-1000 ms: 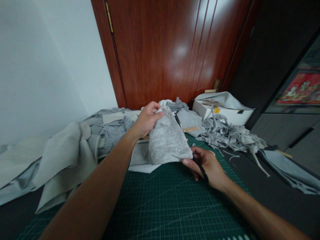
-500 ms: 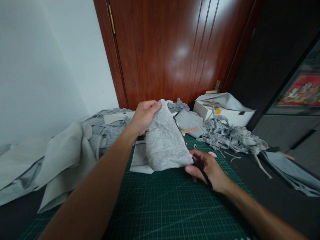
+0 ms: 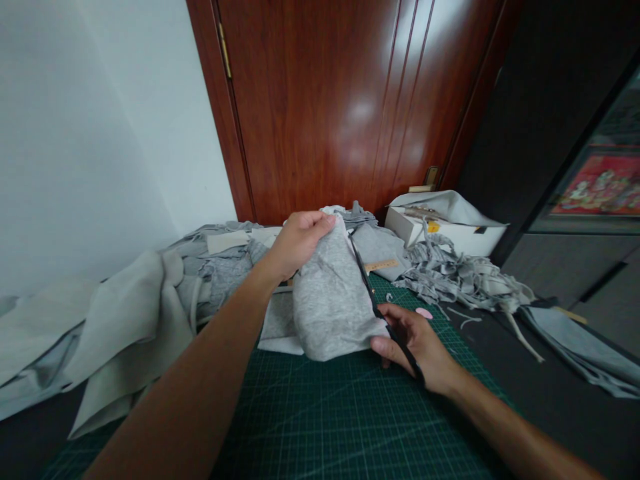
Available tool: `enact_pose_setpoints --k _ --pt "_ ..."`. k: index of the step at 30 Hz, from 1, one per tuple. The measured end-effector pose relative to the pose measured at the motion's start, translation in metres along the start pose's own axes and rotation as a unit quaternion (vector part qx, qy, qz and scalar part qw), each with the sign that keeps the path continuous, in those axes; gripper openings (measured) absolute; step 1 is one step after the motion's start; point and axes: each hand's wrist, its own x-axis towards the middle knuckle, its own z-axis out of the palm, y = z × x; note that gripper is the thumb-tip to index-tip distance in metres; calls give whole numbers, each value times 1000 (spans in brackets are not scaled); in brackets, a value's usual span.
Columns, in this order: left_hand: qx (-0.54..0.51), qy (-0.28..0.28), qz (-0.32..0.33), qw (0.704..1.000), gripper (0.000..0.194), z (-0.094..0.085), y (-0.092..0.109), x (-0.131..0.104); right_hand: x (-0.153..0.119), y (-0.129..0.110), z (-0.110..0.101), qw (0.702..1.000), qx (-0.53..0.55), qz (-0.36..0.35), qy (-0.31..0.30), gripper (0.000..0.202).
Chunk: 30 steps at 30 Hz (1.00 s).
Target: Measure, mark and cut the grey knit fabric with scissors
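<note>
A folded piece of light grey fabric (image 3: 333,300) hangs over the green cutting mat, its top corner pinched between the thumb and fingers of my left hand (image 3: 300,243). My right hand (image 3: 415,347) is closed round the black handles of a pair of scissors (image 3: 369,287). The blades run up along the fabric's right edge, pointing away from me. Part of the handles is hidden in my palm. Behind and left of the held fabric, another grey fabric piece (image 3: 280,323) lies on the mat.
The cutting mat (image 3: 320,413) covers the dark table. Grey cloth (image 3: 125,320) is heaped on the left. At the back right stand a white box (image 3: 460,233) and a tangle of fabric strips (image 3: 465,277). A wooden ruler (image 3: 383,266) and a pink oval piece (image 3: 424,313) lie nearby. A door (image 3: 320,107) closes off the back.
The fabric and my left hand have come slightly lower in view. The scissor blades lie closer together along the fabric's right edge, and my right hand has hardly moved.
</note>
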Motion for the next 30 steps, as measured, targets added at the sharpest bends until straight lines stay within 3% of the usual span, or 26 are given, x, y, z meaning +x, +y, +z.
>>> enact_pose_setpoints --k 11,27,30 --pt "79 -28 11 996 33 10 8 -6 1 5 1 1000 17 -19 5 48" --pt "86 -31 24 996 35 12 8 -6 2 5 6 1000 7 -24 15 50" --pt "64 -46 17 997 28 11 7 -6 2 5 6 1000 3 -23 21 51"
